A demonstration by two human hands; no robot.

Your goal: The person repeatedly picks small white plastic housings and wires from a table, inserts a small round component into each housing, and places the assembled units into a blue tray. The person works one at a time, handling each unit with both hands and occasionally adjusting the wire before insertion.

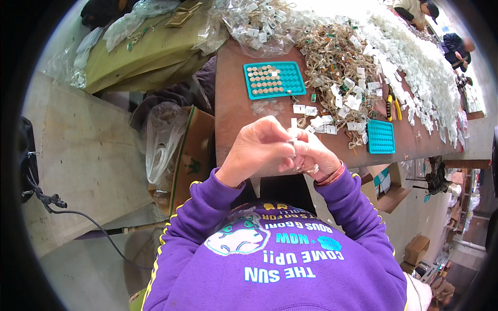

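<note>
White strip (294, 123), long axis pointing away from wearer, between fingers (276, 129)

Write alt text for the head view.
A person's left hand and right hand hold a white piece at a brown table; beyond lie a teal tray partly filled with discs, tangled cords, white tags and a yellow-handled tool.

Free lane on surface (229, 98) L of far teal tray (292, 79); cord pile (332, 57) blocks R, plus pliers (389, 106) & nr teal tray (381, 137); L hand (259, 147) & R hand (315, 153) block nr edge
</note>
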